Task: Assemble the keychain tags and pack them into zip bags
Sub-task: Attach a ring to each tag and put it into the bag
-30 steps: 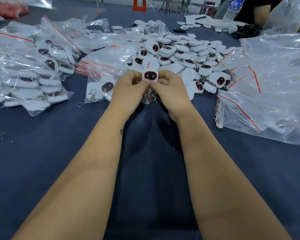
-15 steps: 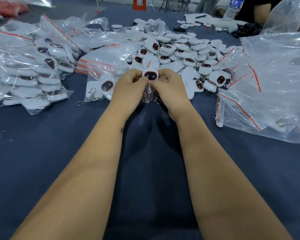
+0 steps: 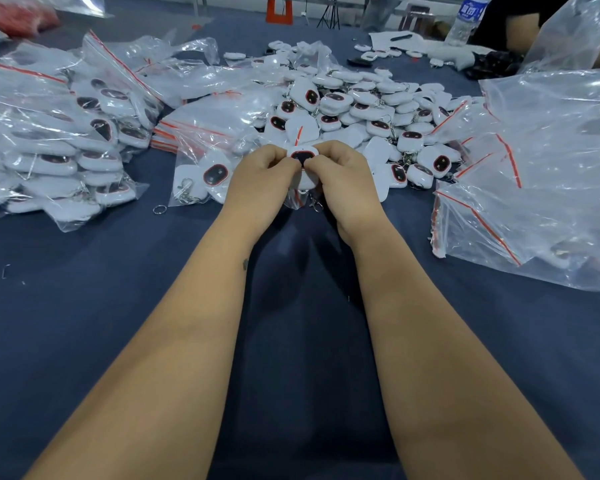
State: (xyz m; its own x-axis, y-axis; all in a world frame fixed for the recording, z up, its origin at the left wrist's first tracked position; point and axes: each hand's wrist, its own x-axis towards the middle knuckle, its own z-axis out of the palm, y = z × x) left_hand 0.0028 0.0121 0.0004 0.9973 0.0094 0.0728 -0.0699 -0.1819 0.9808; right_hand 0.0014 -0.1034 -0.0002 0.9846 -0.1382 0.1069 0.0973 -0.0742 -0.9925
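Note:
A white keychain tag (image 3: 302, 156) with a dark, red-rimmed oval face sits between my two hands above the blue table. My left hand (image 3: 257, 181) pinches its left side and my right hand (image 3: 343, 181) pinches its right side, thumbs meeting on the face. A metal clasp (image 3: 316, 206) hangs below my hands. Whether a zip bag is around the tag I cannot tell. A heap of loose white tags (image 3: 361, 112) lies just behind my hands. One bagged tag (image 3: 208, 178) lies to the left of my left hand.
Filled zip bags (image 3: 66, 143) pile up at the left, and empty red-striped zip bags (image 3: 541, 174) at the right. A loose key ring (image 3: 160, 209) lies on the blue table (image 3: 84, 323). A water bottle (image 3: 468, 15) and another person's arm are at the far right.
My thumbs have closed further over the tag's face. The hands and the tag stay in nearly the same place.

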